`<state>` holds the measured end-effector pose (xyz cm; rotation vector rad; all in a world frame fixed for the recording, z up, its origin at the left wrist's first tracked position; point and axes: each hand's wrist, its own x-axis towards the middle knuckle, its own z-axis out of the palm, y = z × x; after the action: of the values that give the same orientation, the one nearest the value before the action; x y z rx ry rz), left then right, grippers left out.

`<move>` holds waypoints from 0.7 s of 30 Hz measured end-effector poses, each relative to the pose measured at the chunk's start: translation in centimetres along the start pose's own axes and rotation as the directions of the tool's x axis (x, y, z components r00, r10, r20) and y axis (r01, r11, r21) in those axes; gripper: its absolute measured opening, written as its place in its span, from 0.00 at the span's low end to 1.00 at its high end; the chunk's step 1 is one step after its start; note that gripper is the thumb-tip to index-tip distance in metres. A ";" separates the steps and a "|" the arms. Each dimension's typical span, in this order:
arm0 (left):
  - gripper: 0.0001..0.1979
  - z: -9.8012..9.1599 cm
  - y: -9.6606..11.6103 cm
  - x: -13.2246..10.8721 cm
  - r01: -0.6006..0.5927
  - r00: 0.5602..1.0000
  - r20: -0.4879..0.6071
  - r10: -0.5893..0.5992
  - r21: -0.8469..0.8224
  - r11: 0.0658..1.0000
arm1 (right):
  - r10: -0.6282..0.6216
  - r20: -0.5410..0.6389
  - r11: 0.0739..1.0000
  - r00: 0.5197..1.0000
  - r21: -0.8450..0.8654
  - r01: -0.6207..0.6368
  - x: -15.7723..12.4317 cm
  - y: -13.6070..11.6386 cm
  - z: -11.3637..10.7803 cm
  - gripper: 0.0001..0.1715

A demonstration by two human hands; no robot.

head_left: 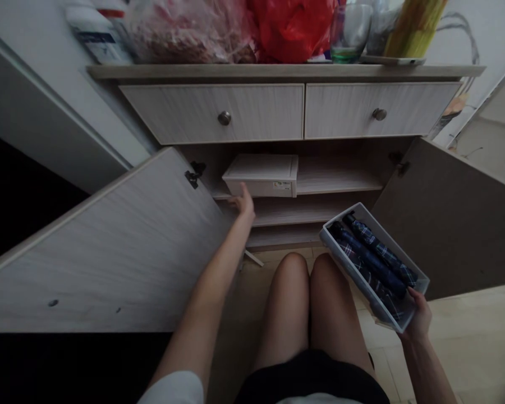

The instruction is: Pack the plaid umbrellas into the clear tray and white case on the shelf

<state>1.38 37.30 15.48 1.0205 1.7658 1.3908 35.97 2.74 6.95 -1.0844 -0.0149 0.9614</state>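
A white lidded box point(256, 168) lies on the upper shelf inside the open cabinet, its front edge near the shelf's edge. My left hand point(244, 206) is at the lower left of its front, fingers apart, with the thumb pointing up against or just before the box. My right hand point(418, 317) grips the near end of a translucent bin point(353, 269), thumb over the rim. Several folded umbrellas point(372, 255), dark blue and plaid, lie side by side in the bin, which is tilted above my right knee.
Two cabinet doors stand open, the left door point(122, 247) and the right door point(454, 219). Above are two closed drawers point(261, 112). The cabinet top point(278, 71) carries plastic bags, a glass point(350, 33) and white bottles point(96, 33). Lower shelves point(294, 210) show below the box.
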 end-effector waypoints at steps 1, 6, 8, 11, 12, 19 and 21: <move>0.52 1.3 -0.3 -1.5 0.015 0.999 -0.052 -0.012 0.046 0.999 | 0.016 -0.022 1.000 1.000 0.004 -0.016 -0.1 0.0 0.1 0.21; 0.59 7.6 0.2 -7.0 -0.135 0.990 0.077 0.117 0.295 0.946 | 0.031 -0.018 0.999 0.999 -0.009 -0.031 -0.7 -0.3 0.8 0.19; 0.58 8.8 1.0 -7.4 -0.172 0.985 0.084 0.151 0.363 0.916 | 0.043 -0.034 0.999 0.999 0.008 -0.043 -0.9 -0.4 1.1 0.19; 0.55 9.6 1.9 -7.1 -0.206 0.979 0.081 0.190 0.433 0.877 | 0.046 -0.090 0.998 0.995 0.044 -0.042 -1.1 -0.5 1.3 0.18; 0.54 9.7 2.0 -7.0 -0.215 0.977 0.090 0.195 0.447 0.868 | 0.038 -0.099 0.998 0.994 0.048 -0.033 -1.0 -0.5 1.4 0.17; 0.47 10.2 1.9 -5.5 -0.267 0.962 0.186 0.199 0.490 0.830 | 0.005 -0.101 1.000 0.995 0.020 -0.003 -0.3 -0.4 0.9 0.13; 0.44 10.1 2.0 -4.7 -0.278 0.958 0.209 0.197 0.501 0.820 | 0.010 -0.070 1.000 0.998 0.003 -0.010 -0.2 -0.4 0.9 0.17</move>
<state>12.69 38.08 15.43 1.6425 2.0063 0.9372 35.74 3.21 7.80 -1.1161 0.0490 0.9316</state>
